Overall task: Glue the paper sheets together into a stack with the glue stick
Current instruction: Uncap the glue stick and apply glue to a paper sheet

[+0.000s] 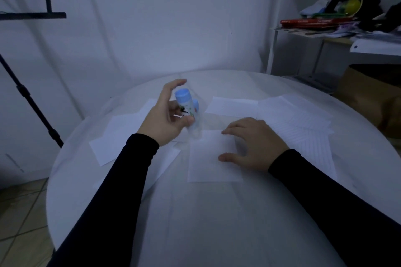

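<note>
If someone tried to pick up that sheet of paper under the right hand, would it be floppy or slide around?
The paper sheet looks thin and lies flat, so it would probably flop when lifted. The round table looks smooth, so the sheet may slide; the right hand rests fingers on it, likely steadying it.

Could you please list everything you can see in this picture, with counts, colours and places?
Glue stick: one, blue-capped with a pale body, held tilted above the table.
Paper sheet: one, white, table centre, under the right hand.
Other paper sheets: several, white, some lined, spread left, rear and right; exact count unclear.
Table: one, round, white.
Shelf: one, white, rear right, piled with red books and clutter.
Tripod leg: one, black, left.
Left hand: grips the glue stick.
Right hand: fingers spread, pressing the central sheet.
</note>
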Motion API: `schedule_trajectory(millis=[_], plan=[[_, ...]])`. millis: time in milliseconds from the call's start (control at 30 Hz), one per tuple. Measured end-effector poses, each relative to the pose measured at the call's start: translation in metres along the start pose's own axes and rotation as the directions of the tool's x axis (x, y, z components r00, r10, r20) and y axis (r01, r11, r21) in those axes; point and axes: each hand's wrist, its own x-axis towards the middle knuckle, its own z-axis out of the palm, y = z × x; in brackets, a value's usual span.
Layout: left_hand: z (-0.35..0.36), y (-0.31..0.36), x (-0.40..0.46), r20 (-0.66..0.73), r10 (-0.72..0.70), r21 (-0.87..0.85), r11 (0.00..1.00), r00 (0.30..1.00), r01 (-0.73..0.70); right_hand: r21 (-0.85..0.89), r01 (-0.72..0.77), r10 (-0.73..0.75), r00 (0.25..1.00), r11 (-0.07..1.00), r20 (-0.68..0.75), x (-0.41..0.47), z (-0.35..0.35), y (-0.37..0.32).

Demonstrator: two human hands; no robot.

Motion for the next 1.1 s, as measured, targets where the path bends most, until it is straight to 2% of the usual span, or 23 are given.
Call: schedule_trajectory(millis=[133,267,633,867,1100], plan=[[0.0,0.007,-0.005,0.193,-0.059,-0.043,0.997,0.979,0.068,0.068,0.122,-0.129,0.986,0.99,0.108,0.001,0.008,-0.013],[-0.004,0.017,-0.015,0.326,-0.073,-0.127,0.985,0.942,0.12,0.163,0.11,-0.132,0.982,0.98,0.133,-0.002,0.01,-0.013],[-0.006,0.023,-0.023,0.498,-0.124,-0.111,0.972,0.858,0.205,0.215,0.084,-0.113,0.986,0.973,0.123,-0.002,0.01,-0.014],[-0.008,0.019,-0.022,0.504,-0.145,-0.052,0.979,0.851,0.198,0.213,0.074,-0.104,0.985,0.974,0.135,-0.001,0.009,-0.015],[-0.007,0.01,-0.017,0.401,-0.14,-0.033,0.985,0.905,0.167,0.237,0.062,-0.094,0.987,0.969,0.128,-0.001,0.011,-0.013]])
